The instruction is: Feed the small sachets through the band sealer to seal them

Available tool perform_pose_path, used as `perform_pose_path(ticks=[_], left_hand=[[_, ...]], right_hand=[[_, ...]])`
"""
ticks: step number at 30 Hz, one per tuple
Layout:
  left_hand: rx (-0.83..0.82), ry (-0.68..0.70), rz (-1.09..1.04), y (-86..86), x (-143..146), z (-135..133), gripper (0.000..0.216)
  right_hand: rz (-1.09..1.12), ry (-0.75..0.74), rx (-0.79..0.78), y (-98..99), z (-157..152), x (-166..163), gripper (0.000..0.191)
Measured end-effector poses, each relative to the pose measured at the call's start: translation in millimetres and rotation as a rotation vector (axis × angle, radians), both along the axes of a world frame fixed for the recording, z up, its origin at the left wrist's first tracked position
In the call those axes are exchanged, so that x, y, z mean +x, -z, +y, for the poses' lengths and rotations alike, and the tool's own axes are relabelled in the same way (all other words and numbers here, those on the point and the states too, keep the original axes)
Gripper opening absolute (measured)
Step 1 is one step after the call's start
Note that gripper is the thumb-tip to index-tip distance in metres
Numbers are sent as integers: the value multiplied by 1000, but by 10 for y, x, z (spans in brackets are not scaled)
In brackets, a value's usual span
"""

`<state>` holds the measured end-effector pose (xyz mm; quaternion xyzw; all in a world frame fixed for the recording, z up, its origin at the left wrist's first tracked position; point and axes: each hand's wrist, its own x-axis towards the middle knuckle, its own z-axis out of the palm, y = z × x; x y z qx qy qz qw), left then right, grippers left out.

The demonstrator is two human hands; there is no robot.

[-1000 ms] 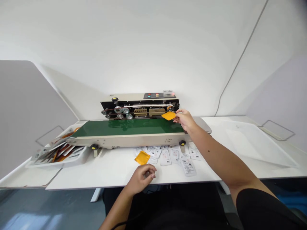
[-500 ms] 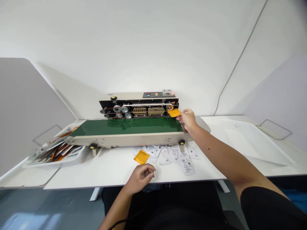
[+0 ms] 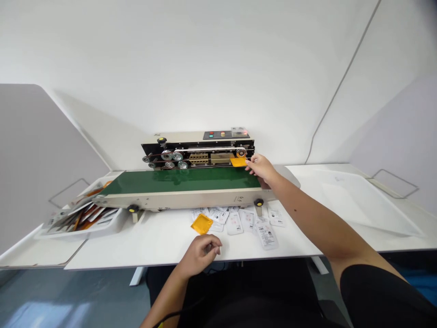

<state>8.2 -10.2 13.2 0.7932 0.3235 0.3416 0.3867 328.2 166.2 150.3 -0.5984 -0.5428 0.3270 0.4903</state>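
My right hand [image 3: 262, 166] pinches the right end of a small orange-yellow pouch [image 3: 238, 161]. The pouch's upper edge lies at the rollers of a band sealer [image 3: 198, 155], above the right part of its green conveyor belt [image 3: 184, 180]. Loosely curled, my left hand [image 3: 201, 255] rests by the table's front edge with nothing visible in it. Just beyond those fingers lies a second orange-yellow pouch [image 3: 201, 224], flat on the table, touching several white printed packets [image 3: 235, 223] that lie under and in front of the conveyor.
At the left end of the belt stands a white bin [image 3: 118, 222] heaped with mixed packets. A shallow white tray [image 3: 372, 205] occupies the right side of the table. Black knobs [image 3: 258, 203] stick out from the conveyor's front. A wall rises behind the sealer.
My right hand and its pouch have moved left along the sealer, past the right-hand roller. My left hand and the pouch on the table have stayed about where they were.
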Motion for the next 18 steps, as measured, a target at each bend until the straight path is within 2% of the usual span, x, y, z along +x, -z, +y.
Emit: perform_pose_path(ticks=[3,5,7,9,11,13,15,18], left_hand=[[11,-8,7,2,3,-2,15],[12,-7,10,3,8,0,15],[13,-5,16,4,13,3,15],[18,-5,21,6,16,5,15],[22,-3,23,2,21,6,15],[23,-2,30,-9,29,7,15],[25,-7,53,-27,42,9,14],[28,-21,96,-52,69,15,12]], right_hand=[[-265,129,225,-7,-387,64,33],[-335,149,337,93,-781,127,34],[-394,113,421,305,-1210,226,33],[-481,-9,488,611,-1596,378,30],[-548,-85,478,960,-1876,580,24],[-614,-29,400,1287,-2025,808,20],[-682,72,312,1544,-2049,1021,21],[-780,156,192,1768,-1923,1228,35]])
